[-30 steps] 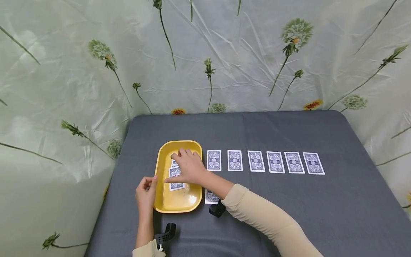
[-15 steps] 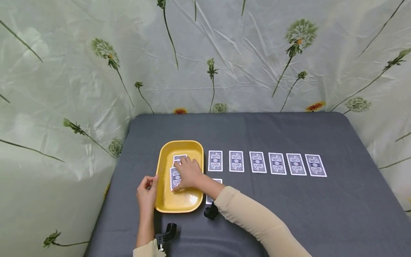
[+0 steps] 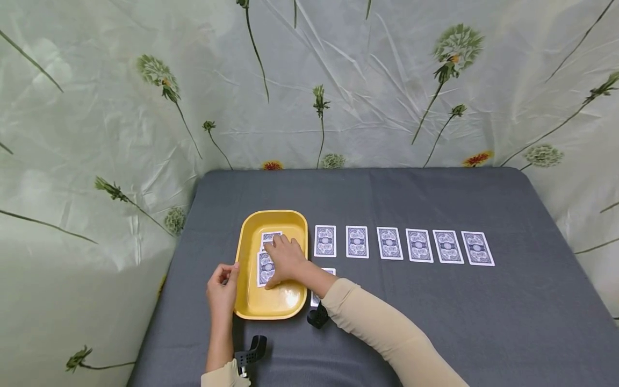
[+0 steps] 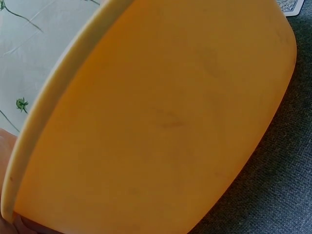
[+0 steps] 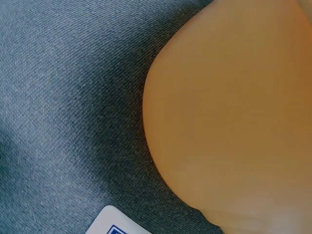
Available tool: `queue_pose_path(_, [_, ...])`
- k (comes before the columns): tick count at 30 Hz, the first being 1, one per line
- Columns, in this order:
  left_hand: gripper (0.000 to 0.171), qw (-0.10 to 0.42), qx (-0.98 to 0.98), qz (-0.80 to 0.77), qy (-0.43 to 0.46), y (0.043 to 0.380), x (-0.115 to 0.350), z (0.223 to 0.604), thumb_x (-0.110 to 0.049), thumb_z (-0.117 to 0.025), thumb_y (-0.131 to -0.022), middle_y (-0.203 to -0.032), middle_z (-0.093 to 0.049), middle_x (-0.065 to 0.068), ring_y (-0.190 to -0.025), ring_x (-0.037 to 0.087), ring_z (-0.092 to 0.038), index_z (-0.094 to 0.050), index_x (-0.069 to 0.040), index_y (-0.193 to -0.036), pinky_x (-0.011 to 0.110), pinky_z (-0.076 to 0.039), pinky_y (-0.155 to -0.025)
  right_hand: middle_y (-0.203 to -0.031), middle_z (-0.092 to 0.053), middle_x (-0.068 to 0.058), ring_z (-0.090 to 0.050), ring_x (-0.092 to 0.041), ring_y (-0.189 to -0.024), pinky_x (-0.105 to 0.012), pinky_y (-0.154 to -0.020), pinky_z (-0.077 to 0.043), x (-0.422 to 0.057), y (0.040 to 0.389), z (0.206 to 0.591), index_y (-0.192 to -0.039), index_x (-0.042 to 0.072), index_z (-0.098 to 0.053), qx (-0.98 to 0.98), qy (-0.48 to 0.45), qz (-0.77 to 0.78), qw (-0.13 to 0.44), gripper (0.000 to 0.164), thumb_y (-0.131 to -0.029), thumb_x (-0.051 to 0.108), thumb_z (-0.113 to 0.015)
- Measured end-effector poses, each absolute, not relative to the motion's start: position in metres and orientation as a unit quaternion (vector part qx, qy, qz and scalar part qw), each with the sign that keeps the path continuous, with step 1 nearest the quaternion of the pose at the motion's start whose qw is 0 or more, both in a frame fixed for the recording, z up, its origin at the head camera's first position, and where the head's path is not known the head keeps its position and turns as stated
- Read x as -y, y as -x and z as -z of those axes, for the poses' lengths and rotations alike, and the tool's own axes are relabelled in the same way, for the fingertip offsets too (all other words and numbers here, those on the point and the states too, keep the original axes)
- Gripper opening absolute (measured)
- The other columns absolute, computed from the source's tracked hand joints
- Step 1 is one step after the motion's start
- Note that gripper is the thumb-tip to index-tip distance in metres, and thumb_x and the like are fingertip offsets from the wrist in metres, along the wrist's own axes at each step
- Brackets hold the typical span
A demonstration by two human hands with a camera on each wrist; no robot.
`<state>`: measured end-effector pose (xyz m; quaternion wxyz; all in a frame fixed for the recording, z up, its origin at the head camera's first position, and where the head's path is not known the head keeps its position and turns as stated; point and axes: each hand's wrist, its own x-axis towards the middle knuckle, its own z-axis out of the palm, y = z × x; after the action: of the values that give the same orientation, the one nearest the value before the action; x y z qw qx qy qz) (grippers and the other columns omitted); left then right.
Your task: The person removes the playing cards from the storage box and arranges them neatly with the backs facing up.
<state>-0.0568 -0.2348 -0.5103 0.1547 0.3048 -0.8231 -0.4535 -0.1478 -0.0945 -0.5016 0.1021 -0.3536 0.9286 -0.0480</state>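
A yellow tray (image 3: 256, 303) stands on the left part of the table. My left hand (image 3: 222, 289) pinches its left rim between thumb and fingers; in the left wrist view the tray's outer wall (image 4: 161, 112) fills most of the picture. Inside the tray lie playing cards, backs up: a nearer card (image 3: 264, 267) overlaps a farther card (image 3: 270, 236). Over their right side spreads my right hand (image 3: 289, 262), thumb at the nearer card's front edge, fingers toward its far edge. The hand hides part of both cards. Neither wrist view shows the cards in the tray.
To the right of the tray, several face-down playing cards (image 3: 357, 242) form a row. One more card (image 3: 330, 271) lies just in front of the row's left end, partly under my right forearm. The table has a grey cloth (image 3: 435, 312); a flower-print curtain (image 3: 309, 80) hangs behind.
My right hand has come down toward me onto the nearer card in the tray and then shifted slightly right. My left hand keeps its hold on the rim.
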Motion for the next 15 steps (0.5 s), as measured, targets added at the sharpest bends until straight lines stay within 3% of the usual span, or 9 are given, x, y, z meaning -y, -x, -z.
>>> queue_pose_path(15, [0.022, 0.151, 0.825, 0.451, -0.306, 0.0565, 0.2342, 0.5088, -0.025, -0.06, -0.09, -0.075, -0.049, 0.005, -0.067, 0.016, -0.043, -0.062, -0.003, -0.085, 0.024, -0.033, -0.057, -0.114, -0.045, -0.002, -0.041, -0.017, -0.104, -0.03, -0.082, -0.033, 0.0934, 0.1498, 0.5017, -0.121, 0.015, -0.049, -0.923, 0.363, 0.068, 0.104, 0.092, -0.049, 0.064, -0.079])
